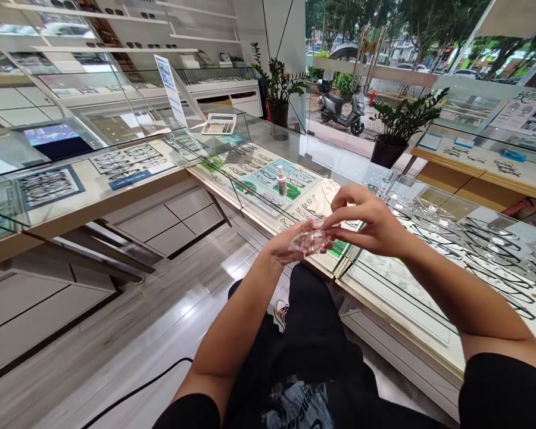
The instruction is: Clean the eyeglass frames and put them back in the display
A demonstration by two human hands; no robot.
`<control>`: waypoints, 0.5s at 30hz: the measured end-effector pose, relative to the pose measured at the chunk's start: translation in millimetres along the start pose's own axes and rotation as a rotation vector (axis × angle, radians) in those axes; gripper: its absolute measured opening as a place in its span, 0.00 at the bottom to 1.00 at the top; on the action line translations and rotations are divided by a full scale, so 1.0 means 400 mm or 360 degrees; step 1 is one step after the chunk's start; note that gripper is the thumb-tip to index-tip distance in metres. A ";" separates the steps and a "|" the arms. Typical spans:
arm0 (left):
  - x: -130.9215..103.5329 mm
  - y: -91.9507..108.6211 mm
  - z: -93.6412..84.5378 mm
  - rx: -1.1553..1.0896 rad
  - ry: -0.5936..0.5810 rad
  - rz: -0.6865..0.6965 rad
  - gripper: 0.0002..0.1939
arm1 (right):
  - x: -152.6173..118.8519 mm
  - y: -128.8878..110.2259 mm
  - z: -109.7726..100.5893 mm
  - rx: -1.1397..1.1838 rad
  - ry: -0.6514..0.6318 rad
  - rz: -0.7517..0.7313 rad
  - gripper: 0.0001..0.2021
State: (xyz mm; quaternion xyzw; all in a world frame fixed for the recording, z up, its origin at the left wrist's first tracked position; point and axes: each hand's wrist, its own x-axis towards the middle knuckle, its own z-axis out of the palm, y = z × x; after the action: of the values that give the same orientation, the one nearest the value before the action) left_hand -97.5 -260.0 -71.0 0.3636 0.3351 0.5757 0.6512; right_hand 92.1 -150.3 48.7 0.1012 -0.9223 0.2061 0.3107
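Observation:
Clear-framed eyeglasses point(310, 239) rest across the palm of my left hand point(290, 243), whose fingers curl under them near the counter's front edge. My right hand point(366, 220) reaches in from the right, its thumb and fingers pinched at the right end of the same glasses. Beyond my hands, a small white spray bottle point(281, 182) stands upright on the glass counter. A crumpled pale cloth point(330, 189) lies just behind my right hand, partly covered by it.
Glass showcases hold rows of eyeglasses point(495, 244) at the right and more frames point(134, 161) at the left. A calculator point(219, 124) sits on the far counter beside a standing sign point(170, 89). Potted plants point(395, 128) stand by the window.

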 end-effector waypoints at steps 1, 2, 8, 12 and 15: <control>0.011 -0.007 0.000 0.0077 0.0030 -0.0013 0.40 | -0.002 0.015 -0.021 -0.0002 0.0004 0.0101 0.10; 0.021 -0.013 -0.001 0.0216 0.0094 -0.0003 0.39 | -0.005 0.040 -0.047 -0.0029 0.0013 0.0218 0.11; 0.047 -0.086 -0.024 0.1782 0.0727 0.0638 0.25 | -0.078 0.358 -0.248 -0.0832 -0.0066 0.1116 0.08; 0.049 -0.171 -0.051 0.2407 0.0653 0.0709 0.24 | -0.156 0.553 -0.312 -0.1117 -0.0181 0.1767 0.05; 0.051 -0.218 -0.076 0.2548 0.0614 0.0673 0.29 | -0.196 0.619 -0.311 -0.1107 -0.0217 0.1925 0.09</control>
State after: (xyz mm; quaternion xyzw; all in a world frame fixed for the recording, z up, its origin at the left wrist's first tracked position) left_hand -76.9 -243.4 -161.9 0.6651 0.6716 0.3265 0.0078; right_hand 142.0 131.0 11.5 -0.5224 -0.8466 0.0290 0.0973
